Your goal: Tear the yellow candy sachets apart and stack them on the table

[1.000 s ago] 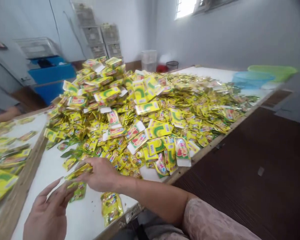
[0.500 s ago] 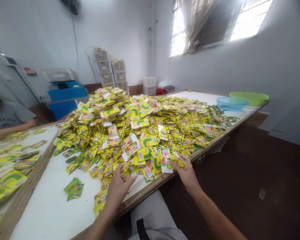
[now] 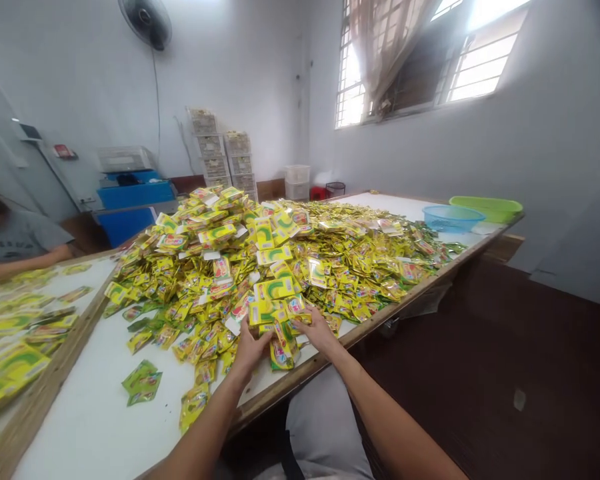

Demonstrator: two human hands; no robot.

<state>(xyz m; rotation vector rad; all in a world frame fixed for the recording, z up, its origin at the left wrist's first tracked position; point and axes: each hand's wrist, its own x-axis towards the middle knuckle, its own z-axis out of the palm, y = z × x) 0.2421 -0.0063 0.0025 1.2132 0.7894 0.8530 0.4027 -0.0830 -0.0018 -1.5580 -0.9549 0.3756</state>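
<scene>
My left hand point(image 3: 251, 347) curls against the left side of a cluster of small yellow cartons point(image 3: 264, 311) at the table's near edge, its fingertips partly hidden. From the right, my right hand point(image 3: 320, 333) presses its fingers and thumb onto the same cluster, so the cartons sit squeezed between both hands. Just below them, a yellow packet with red print point(image 3: 281, 353) leans over the white tabletop. Behind rises a large heap of yellow cartons and shiny sachets point(image 3: 220, 233). A few green sachets point(image 3: 143, 382) lie apart to the left.
A wooden rim point(image 3: 350, 340) edges the table. Blue basin point(image 3: 453, 219) and green basin point(image 3: 495, 209) stand at the far right end. Across a wooden divider on the left, a person point(image 3: 25, 233) sits by more yellow packs point(image 3: 20, 353). Crates point(image 3: 213, 147) are stacked at the back.
My right hand has moved left, bringing cartons from the near edge toward my left hand. The hands are now closer, with the cartons bunched between them. The camera view has tilted up slightly.
</scene>
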